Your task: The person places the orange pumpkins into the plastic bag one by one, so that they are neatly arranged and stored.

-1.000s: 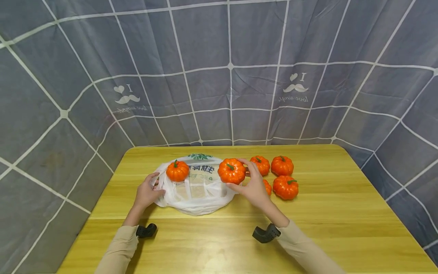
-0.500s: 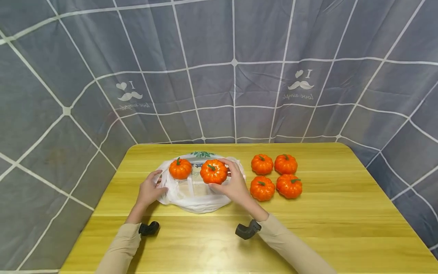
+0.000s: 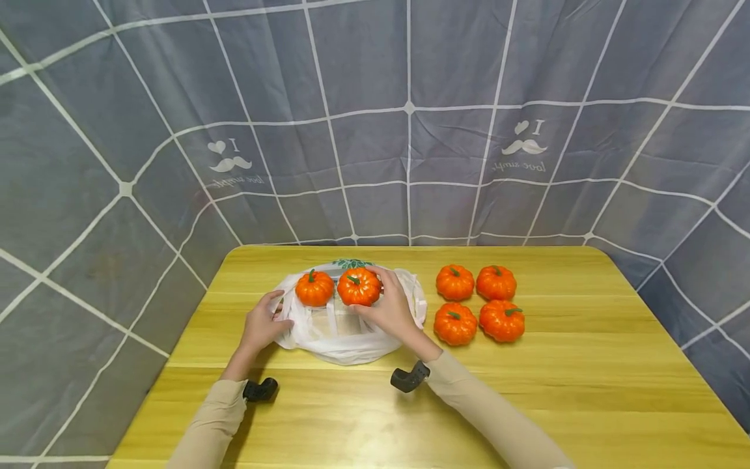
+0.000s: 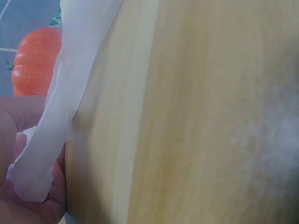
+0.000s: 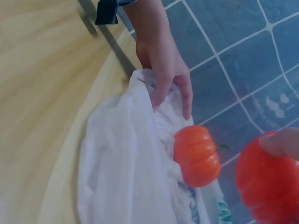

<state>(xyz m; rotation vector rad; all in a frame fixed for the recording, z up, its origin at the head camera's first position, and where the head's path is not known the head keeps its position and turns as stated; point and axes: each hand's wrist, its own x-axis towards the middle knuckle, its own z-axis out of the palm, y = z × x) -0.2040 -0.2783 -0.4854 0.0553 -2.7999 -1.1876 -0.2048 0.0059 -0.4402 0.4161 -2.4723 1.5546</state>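
Observation:
A white plastic bag [image 3: 351, 350] with green print lies spread on the table. Its left edge is in the grip of my left hand [image 3: 262, 324], and the left wrist view has the fingers curled round the plastic [image 4: 70, 79]. One small orange pumpkin [image 3: 314, 288] with a green stem sits at the bag's left side; whether inside or on top I cannot tell. Just right of it, my right hand [image 3: 389, 314] holds another pumpkin [image 3: 359, 286] by its right side, over the bag. The right wrist view catches this held pumpkin [image 5: 268, 182] under the thumb.
Right of the bag, several more pumpkins stand in two rows, among them a front-left one [image 3: 455, 324] and a back-right one [image 3: 496, 282]. The wooden table [image 3: 351, 417] ends at a grey curtain [image 3: 369, 150] with white lines. Each wrist bears a black camera mount [image 3: 260, 390].
My right hand has carried its pumpkin left, from the bag's right edge to beside the first pumpkin. My left hand keeps its hold on the bag. The head view has shifted slightly.

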